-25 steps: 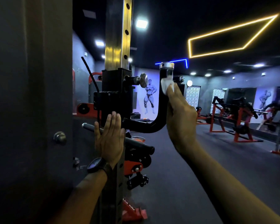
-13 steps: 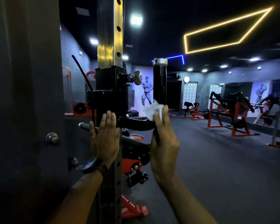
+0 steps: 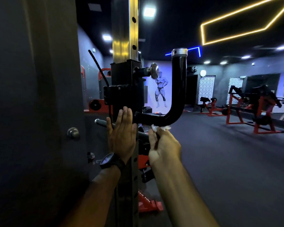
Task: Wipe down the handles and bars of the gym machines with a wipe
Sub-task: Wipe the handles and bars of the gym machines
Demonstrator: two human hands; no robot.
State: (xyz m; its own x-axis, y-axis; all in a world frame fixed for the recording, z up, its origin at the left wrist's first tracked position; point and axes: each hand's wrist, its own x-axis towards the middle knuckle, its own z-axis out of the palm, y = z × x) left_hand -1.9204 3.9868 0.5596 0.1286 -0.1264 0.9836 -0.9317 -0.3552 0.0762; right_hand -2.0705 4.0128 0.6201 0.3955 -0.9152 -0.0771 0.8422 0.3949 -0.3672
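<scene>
The left hand [image 3: 121, 136] lies flat, fingers straight, on the post [image 3: 125, 30]; the right hand [image 3: 164, 145] pinches the wipe [image 3: 161, 128] under the hook [image 3: 179, 89] bend. Wall [image 3: 31, 95] close left — open floor [image 3: 228, 153] right.

Both forearms were bare, with no sleeves showing. The left wrist wore a black watch [image 3: 108, 160] with a dark square face and black strap.

right hand [image 3: 164, 145]: presses wipe [image 3: 161, 128] under J-hook [image 3: 175, 108] bend | left hand [image 3: 121, 136]: flat on upright [image 3: 125, 30]
</scene>
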